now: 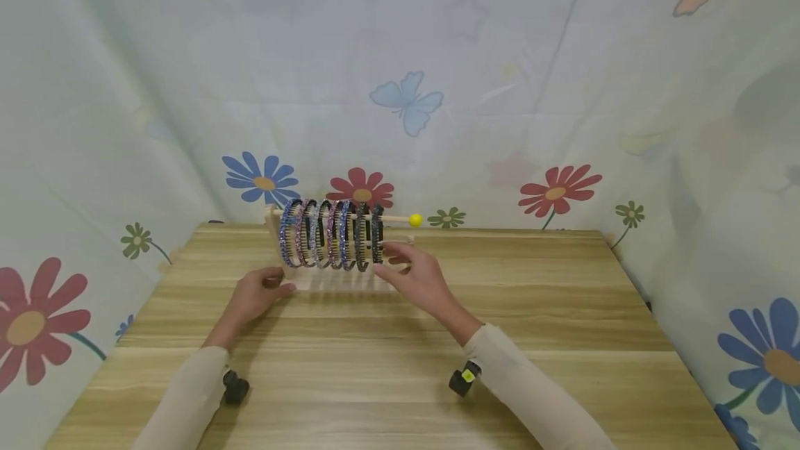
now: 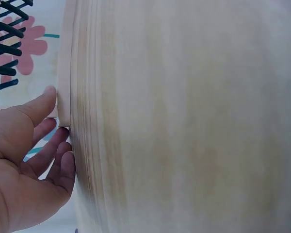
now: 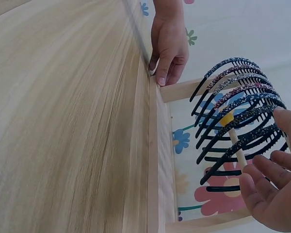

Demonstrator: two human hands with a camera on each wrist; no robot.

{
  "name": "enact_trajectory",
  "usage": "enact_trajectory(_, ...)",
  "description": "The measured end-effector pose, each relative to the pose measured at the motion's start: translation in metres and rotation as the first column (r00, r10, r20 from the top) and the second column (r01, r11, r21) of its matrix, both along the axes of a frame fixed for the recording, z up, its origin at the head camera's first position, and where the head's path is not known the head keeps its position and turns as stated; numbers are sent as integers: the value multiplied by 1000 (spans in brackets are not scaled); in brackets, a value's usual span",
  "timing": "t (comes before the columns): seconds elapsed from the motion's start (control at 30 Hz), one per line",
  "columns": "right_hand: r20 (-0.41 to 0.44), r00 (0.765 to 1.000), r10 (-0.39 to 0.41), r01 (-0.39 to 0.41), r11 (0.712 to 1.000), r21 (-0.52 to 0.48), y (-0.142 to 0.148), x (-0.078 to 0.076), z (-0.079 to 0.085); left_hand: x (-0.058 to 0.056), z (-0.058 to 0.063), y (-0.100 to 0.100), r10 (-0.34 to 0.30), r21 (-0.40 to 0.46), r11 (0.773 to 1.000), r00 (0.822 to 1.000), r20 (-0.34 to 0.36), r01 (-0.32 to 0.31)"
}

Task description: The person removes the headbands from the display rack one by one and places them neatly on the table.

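A wooden headband stand (image 1: 344,282) stands toward the table's back, its rod ending in a yellow ball (image 1: 415,220). Several glittery toothed headbands (image 3: 242,102) hang in a row along it, blue, pink, silver and black. My left hand (image 1: 255,293) pinches the left end of the stand's base between thumb and fingers. At the row's right end my right hand (image 1: 420,279) is beside the nearest black headband (image 1: 377,236), thumb near its rim. Its fingers (image 3: 269,174) are loosely bent, with no firm grip visible; the contact is partly hidden.
The wood-grain table (image 1: 387,367) stretches in front of the stand. Behind it hangs a pale cloth (image 1: 300,54) printed with flowers and butterflies. A small camera is strapped to each wrist.
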State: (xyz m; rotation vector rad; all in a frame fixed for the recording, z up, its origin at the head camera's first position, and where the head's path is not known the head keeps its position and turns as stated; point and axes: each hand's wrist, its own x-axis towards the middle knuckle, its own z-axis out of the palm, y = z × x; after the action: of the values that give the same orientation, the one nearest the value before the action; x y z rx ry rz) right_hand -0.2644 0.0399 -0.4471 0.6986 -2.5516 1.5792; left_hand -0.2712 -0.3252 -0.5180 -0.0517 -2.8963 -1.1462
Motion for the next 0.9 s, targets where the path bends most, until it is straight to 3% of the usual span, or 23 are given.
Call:
enact_trajectory(0.23, 42, 999, -14, 14, 1000, -17, -7, -3, 1, -1, 1, 1, -6, -9, 1000, 1000, -19, 6)
enact_trajectory(0.9, -88, 993, -83, 82, 997, -5, -7, -1, 4, -2, 1, -1, 2, -11, 1000, 1000, -8, -2)
